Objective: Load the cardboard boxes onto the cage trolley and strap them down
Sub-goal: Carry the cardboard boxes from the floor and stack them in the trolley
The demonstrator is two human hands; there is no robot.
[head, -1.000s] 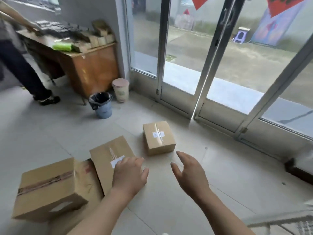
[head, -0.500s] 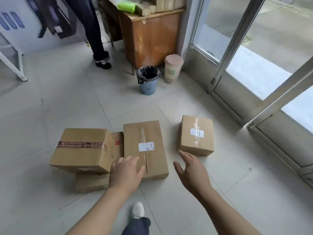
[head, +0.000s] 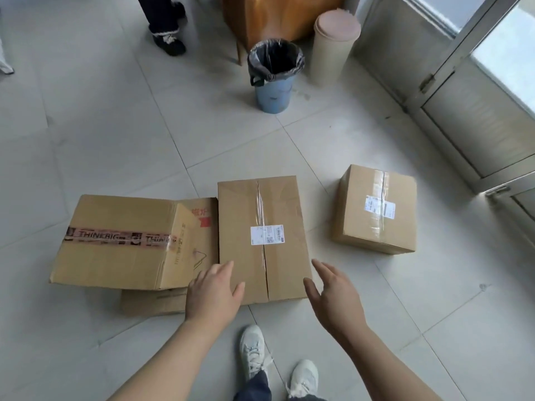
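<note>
Several cardboard boxes lie on the tiled floor. A flat middle box (head: 262, 224) with a white label lies straight ahead of me. My left hand (head: 212, 293) hovers over its near left corner, fingers spread and holding nothing. My right hand (head: 333, 296) hangs open just off its near right corner. A taped box (head: 115, 241) printed THINKBIG sits to the left on top of another flat box (head: 153, 303). A smaller labelled box (head: 376, 209) stands apart on the right. No cage trolley is in view.
A blue bin with a black liner (head: 273, 76) and a beige lidded bin (head: 333, 47) stand beyond the boxes beside a wooden desk (head: 269, 15). Another person's feet (head: 168, 39) are at the top left. Glass doors (head: 474, 91) run along the right.
The view has tilted down and swung left, and the boxes now sit closer. Both hands have come down toward the near end of the middle box, still holding nothing.
</note>
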